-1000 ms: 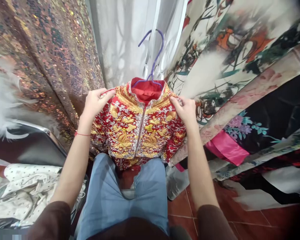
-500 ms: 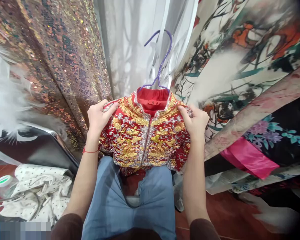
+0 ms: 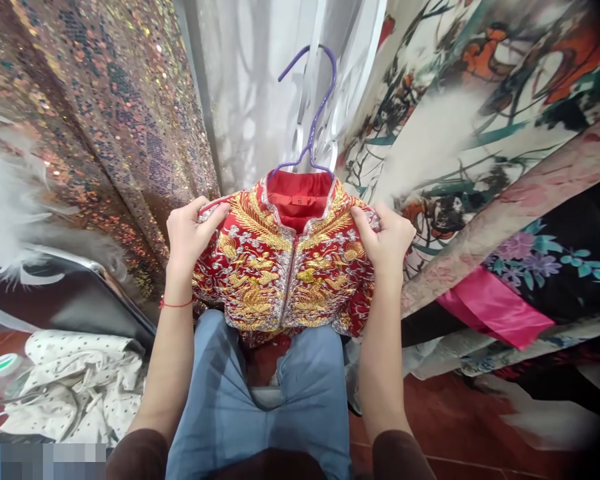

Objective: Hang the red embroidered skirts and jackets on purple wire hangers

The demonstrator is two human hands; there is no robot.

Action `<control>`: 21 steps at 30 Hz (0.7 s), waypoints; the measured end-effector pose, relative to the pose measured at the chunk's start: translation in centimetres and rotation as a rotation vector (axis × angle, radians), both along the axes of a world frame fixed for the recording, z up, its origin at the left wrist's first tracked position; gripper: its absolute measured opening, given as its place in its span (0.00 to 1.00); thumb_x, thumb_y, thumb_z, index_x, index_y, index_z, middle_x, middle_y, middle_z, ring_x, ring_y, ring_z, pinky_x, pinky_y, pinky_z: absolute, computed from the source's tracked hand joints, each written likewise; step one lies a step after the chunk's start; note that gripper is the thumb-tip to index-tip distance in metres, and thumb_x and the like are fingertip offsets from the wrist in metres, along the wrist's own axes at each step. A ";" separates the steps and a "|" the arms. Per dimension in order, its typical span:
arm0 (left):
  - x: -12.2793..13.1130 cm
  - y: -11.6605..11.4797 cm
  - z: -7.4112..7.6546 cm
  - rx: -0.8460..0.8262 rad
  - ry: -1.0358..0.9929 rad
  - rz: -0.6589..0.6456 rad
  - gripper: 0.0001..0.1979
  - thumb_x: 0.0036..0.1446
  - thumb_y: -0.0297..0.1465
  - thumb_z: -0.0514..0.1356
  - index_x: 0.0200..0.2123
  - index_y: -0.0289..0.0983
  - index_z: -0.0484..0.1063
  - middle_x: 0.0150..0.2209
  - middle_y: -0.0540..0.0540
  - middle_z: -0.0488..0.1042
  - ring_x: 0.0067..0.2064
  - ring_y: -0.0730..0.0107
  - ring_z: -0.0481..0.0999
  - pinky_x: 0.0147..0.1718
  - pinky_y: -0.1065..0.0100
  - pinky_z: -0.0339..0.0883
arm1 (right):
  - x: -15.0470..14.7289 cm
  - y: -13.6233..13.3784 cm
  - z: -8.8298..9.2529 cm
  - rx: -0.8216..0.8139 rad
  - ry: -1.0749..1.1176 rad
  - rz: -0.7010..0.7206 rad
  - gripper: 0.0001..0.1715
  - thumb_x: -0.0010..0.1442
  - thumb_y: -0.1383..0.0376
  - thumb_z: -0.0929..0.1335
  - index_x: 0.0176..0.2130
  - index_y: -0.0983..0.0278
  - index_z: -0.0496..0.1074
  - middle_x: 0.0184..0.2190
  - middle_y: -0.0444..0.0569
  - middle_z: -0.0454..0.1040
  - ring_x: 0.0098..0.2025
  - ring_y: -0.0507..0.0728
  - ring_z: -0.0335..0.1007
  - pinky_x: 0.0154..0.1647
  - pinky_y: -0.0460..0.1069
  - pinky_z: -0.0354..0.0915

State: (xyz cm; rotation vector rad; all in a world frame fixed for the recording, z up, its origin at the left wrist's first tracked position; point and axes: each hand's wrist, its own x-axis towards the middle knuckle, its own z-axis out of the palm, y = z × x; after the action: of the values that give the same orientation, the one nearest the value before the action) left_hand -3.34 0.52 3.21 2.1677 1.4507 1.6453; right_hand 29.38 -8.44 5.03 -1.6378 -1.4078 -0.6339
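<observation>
A red embroidered jacket point(image 3: 260, 273) with gold and silver thread hangs upright in front of my knees. It has a stand collar, a closed front zip and a small label marked S inside the neck. A purple wire hanger point(image 3: 310, 133) rises out of its collar, the hook free above. My left hand point(image 3: 193, 230) grips the jacket's shoulder on the left, thumb on top. At the opposite shoulder my right hand point(image 3: 385, 233) pinches the cloth the same way. The fingers behind the fabric are hidden.
A sequinned curtain point(image 3: 130, 100) and white feathers point(image 3: 10, 200) are at left, above a dark chair point(image 3: 80, 287). Dotted white cloth point(image 3: 80, 380) and a white-capped bottle point(image 3: 5, 367) lie lower left. Printed garments point(image 3: 480, 133) and a pink satin piece point(image 3: 500, 307) hang at right.
Both hands still hold the jacket's shoulders. The jacket, hanger and hands sit slightly further left and up in view, and the surroundings have shifted left too.
</observation>
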 end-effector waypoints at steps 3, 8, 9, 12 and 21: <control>0.0 -0.1 -0.1 -0.002 -0.004 0.003 0.26 0.57 0.47 0.59 0.19 0.38 0.52 0.18 0.55 0.50 0.23 0.76 0.48 0.25 0.67 0.45 | -0.1 -0.1 0.0 0.005 -0.004 -0.005 0.32 0.62 0.41 0.62 0.21 0.61 0.54 0.17 0.41 0.55 0.22 0.50 0.50 0.27 0.48 0.46; 0.1 0.2 -0.1 -0.001 0.009 0.025 0.26 0.57 0.47 0.59 0.19 0.38 0.53 0.18 0.54 0.53 0.23 0.75 0.51 0.25 0.67 0.46 | 0.6 0.5 -0.4 -0.020 -0.035 -0.007 0.32 0.63 0.39 0.59 0.24 0.61 0.61 0.20 0.43 0.61 0.25 0.52 0.55 0.29 0.48 0.52; 0.2 0.4 0.1 -0.003 0.033 0.027 0.25 0.58 0.48 0.58 0.19 0.38 0.55 0.18 0.54 0.54 0.23 0.75 0.52 0.25 0.67 0.47 | 0.7 0.9 -0.5 -0.022 -0.052 -0.008 0.32 0.63 0.39 0.58 0.27 0.62 0.65 0.23 0.45 0.65 0.28 0.53 0.59 0.32 0.48 0.55; 1.2 1.0 1.2 0.048 0.150 0.002 0.22 0.57 0.50 0.58 0.24 0.39 0.64 0.22 0.51 0.65 0.26 0.71 0.62 0.29 0.67 0.54 | -0.3 1.7 -1.0 0.061 -0.059 -0.088 0.33 0.64 0.40 0.57 0.43 0.65 0.69 0.41 0.59 0.71 0.44 0.63 0.65 0.46 0.57 0.61; 7.1 1.4 1.5 0.202 0.182 0.021 0.25 0.57 0.56 0.55 0.33 0.39 0.69 0.32 0.44 0.74 0.37 0.60 0.72 0.43 0.59 0.61 | -11.4 -0.8 -5.6 0.037 0.602 0.159 0.19 0.65 0.50 0.62 0.31 0.60 0.67 0.25 0.48 0.72 0.25 0.55 0.66 0.31 0.51 0.63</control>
State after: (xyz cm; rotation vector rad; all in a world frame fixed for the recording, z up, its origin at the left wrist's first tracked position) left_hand 3.77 1.91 4.71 2.4772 1.4086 1.7093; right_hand 17.93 -9.24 -0.53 -1.4975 -1.0536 -0.0556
